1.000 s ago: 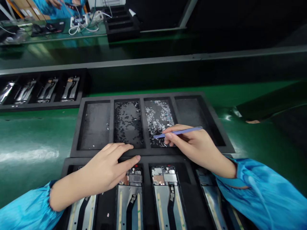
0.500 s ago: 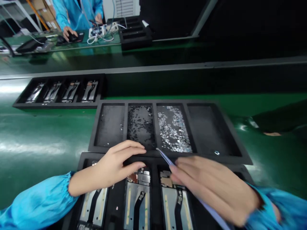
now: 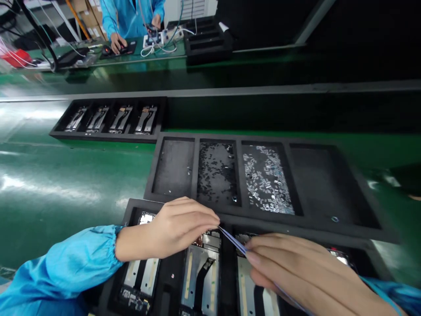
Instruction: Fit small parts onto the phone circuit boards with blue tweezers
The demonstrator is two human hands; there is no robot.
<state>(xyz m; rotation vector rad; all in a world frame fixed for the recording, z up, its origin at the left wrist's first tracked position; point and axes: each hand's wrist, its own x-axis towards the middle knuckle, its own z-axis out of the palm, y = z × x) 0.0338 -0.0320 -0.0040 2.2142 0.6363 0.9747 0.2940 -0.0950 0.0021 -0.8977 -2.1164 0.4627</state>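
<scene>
White glare [image 3: 42, 186] is streaking the glossy green tabletop [image 3: 62, 169] at left, a pale rail [image 3: 197, 92] is crossing the frame's upper half, cardboard boxes [image 3: 90, 18] are sitting beside an orange pole [image 3: 78, 19] at upper left, and a slanting grey bar [image 3: 315, 22] is dividing the dark backdrop [image 3: 371, 39] at upper right.

Holding the left hand [image 3: 176, 229] angled inward and pinching at the tips. Gripping with the right hand [image 3: 301, 267], palm facing downward, pointing leftward.
</scene>
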